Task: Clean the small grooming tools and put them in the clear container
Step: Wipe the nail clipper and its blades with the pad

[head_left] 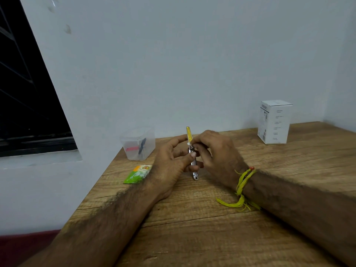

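A silver clipper (193, 162) with a yellow lever is standing nearly upright above the table (231, 218), lever pointing up and far. The left hand (171, 160) is gripping its body; the right hand (213, 151) is pinching a white scrap (189, 143) against it

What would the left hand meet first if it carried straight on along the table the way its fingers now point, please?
The left hand points forward and rightward, its fingers curled round the metal nail clipper. Carrying on, it would probably meet the right hand first, which touches the same tool. Depth is unclear.
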